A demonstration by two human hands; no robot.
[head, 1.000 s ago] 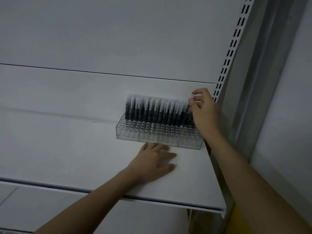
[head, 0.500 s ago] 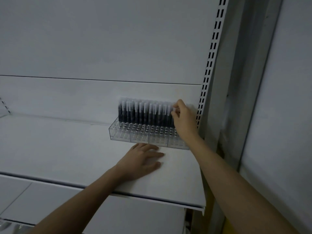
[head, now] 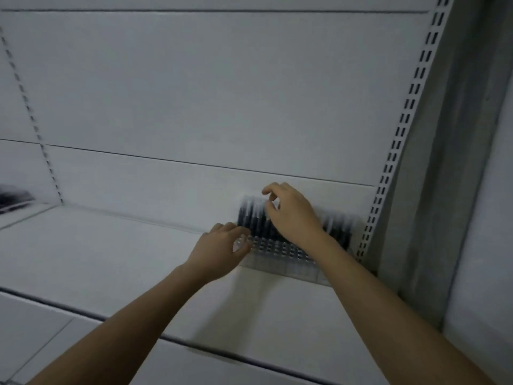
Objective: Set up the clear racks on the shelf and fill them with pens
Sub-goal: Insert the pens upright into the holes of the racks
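Gripping clear rack (head: 280, 252), left hand (head: 222, 252)

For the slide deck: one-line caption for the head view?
Left hand steadies clear rack on shelf; right hand at the pens.

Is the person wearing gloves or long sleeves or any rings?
No gloves: the left hand and right hand are both bare. No sleeves show either; both forearms are uncovered right down to the bottom of the picture. No rings, watch or bracelet can be seen, though the picture is a little blurry.
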